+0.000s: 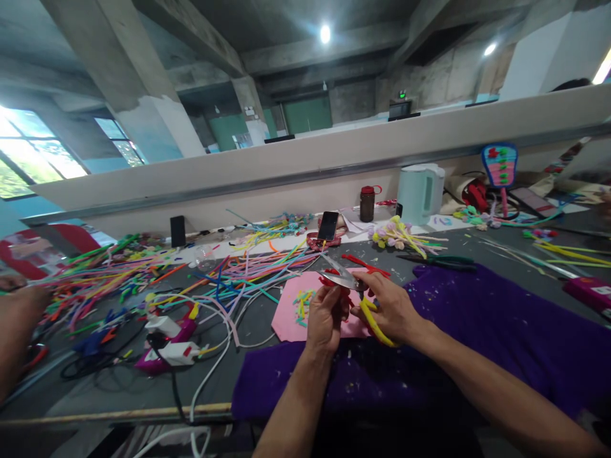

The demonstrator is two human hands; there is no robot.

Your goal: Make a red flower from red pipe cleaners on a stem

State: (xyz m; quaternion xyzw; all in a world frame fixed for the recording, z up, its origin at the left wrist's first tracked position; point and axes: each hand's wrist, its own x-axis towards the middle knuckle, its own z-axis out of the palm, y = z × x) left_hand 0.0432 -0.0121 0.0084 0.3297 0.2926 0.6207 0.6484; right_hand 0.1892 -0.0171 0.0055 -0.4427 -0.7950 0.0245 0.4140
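My right hand (392,308) grips a pair of scissors by their yellow handles (373,323); the metal blades (342,275) point up and left, over my left hand. My left hand (326,318) pinches a red pipe cleaner (363,262) right at the blades, and the rest of it trails off to the right. Both hands hover above a pink sheet (288,313) that carries several short coloured offcuts. A purple cloth (501,331) lies under my forearms on the dark table.
Loose coloured pipe cleaners (119,273) cover the table's left and middle. White plugs and cables (172,343) lie at front left. Further back stand a phone (328,224), brown bottle (367,203), pale kettle (420,191) and green-handled pliers (443,259). Another person's hand (16,318) is at the far left.
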